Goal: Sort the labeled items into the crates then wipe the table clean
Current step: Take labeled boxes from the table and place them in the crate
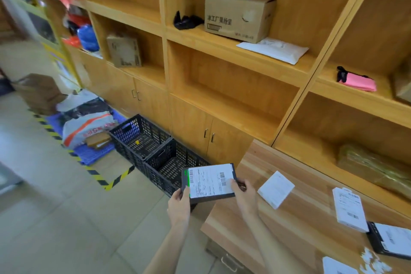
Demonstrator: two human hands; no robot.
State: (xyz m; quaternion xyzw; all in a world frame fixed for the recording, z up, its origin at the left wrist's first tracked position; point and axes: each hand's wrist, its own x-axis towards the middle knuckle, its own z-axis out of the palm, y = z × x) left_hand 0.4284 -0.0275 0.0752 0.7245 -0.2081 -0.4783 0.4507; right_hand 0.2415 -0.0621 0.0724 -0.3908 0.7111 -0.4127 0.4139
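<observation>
Two black crates [153, 153] sit on the floor just beyond both hands, left hand [179, 203] and right hand [244, 196] gripping opposite edges of a labeled dark package [209, 182] between them.

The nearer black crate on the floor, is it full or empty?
Empty, as far as shows: the nearer crate has bare mesh at its bottom. The held package hides its near corner, so that part cannot be told.

Label print on the held package [209, 182] seems blurred; right-edge parcel [391, 240] cut off.

table [289, 224] | 4 labeled items [349, 209] | floor [66, 218] | 2 crates [142, 138]
</observation>
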